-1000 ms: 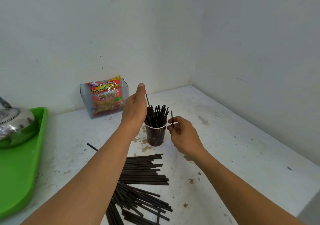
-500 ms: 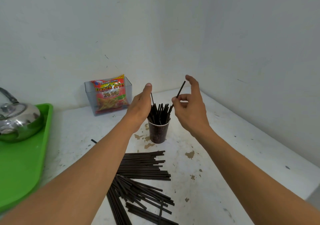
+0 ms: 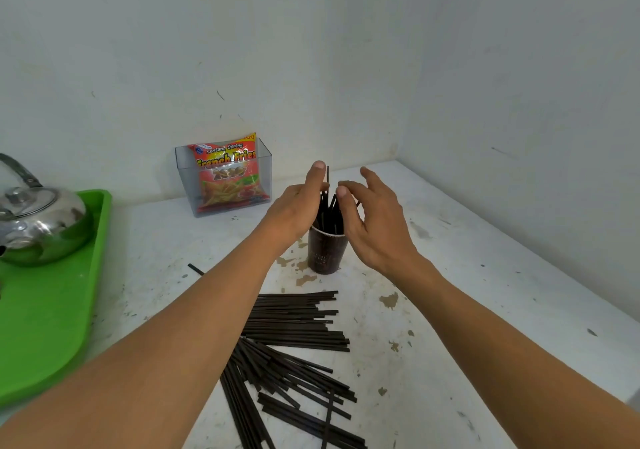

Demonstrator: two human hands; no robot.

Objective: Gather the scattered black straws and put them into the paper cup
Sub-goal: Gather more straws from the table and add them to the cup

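Note:
A dark paper cup (image 3: 325,254) stands on the white table, with several black straws (image 3: 329,213) upright in it. My left hand (image 3: 298,206) rests against the left side of those straws, thumb pointing up; its fingers are hidden behind the hand. My right hand (image 3: 370,220) hovers at the cup's right, fingers spread and relaxed, the index fingertip touching the straw tops. One straw (image 3: 328,174) sticks up taller between the two hands. Many loose black straws (image 3: 298,320) lie in a pile on the table in front of the cup.
A green tray (image 3: 52,310) with a steel kettle (image 3: 38,220) sits at the left. A clear box holding a French fries snack bag (image 3: 227,178) stands against the back wall. A single stray straw (image 3: 196,269) lies left of the cup. Walls close the back and right.
My right hand lifted one straw from beside the cup, brought it over the rim and let it go among the others. My left hand stayed against the cup's straws.

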